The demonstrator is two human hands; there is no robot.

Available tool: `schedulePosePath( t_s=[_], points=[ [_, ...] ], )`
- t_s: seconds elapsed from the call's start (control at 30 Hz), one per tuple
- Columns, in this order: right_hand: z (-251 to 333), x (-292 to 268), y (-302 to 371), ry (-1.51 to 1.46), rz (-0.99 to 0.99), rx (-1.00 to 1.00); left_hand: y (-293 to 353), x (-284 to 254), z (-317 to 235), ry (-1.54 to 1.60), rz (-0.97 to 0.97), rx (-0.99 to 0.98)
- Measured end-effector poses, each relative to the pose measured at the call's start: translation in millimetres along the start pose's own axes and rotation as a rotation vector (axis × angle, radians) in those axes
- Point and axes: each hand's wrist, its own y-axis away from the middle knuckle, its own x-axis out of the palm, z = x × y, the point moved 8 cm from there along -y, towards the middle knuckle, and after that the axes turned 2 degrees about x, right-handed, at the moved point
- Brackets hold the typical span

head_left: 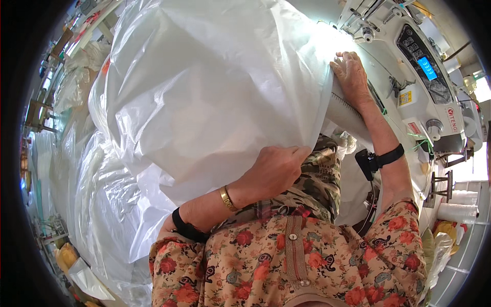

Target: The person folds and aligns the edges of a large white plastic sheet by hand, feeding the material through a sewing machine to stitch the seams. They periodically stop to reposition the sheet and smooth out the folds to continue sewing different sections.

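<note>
White sheet [204, 102] fills centre and left, sewing machine [409, 112] at right. I see left hand [276, 171] pinching the sheet's near edge; right hand [352, 79] at its far edge, fingers bent, grip can't tell. Looks light, limp, slippery; I'd hold both edge ends.

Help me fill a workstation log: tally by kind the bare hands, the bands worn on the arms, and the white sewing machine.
Bare hands (left hand, right hand) at white translucent plastic sheeting: 2
Black arm straps, one each side: 2
Gold-coloured metal wristband: 1
White sewing machine: 1
Total: 6
</note>
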Motion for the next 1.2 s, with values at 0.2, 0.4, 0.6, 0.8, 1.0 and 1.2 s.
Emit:
schedulePosePath(
  t_s=[0.2, 0.4, 0.6, 0.8, 1.0, 1.2],
  points=[
    [3.6, 1.8, 1.7, 0.064, -0.031, -0.094, 6.6, -14.0, 3.3, 0.039, -0.103, 0.003],
    [13.3, 5.1, -2.2, 0.091, 0.074, -0.075, 16.1, -19.1, 13.7, 0.083, -0.159, -0.08],
    [13.1, 8.8, -3.5, 0.194, 0.16, -0.002, 11.6, -18.6, 17.3, 0.085, -0.213, -0.038],
    [1.7, 12.9, -2.6, 0.285, 0.137, 0.076, 2.6, -16.0, 16.5, 0.04, -0.215, -0.046],
    [-24.5, 13.4, -9.6, 0.305, -0.011, 0.08, -19.2, -23.6, 7.4, -0.17, -0.265, -0.027],
    [-18.4, 8.9, 0.8, 0.072, 0.048, 0.092, -32.6, -44.9, -24.1, -0.448, -0.197, 0.015]
  ],
)
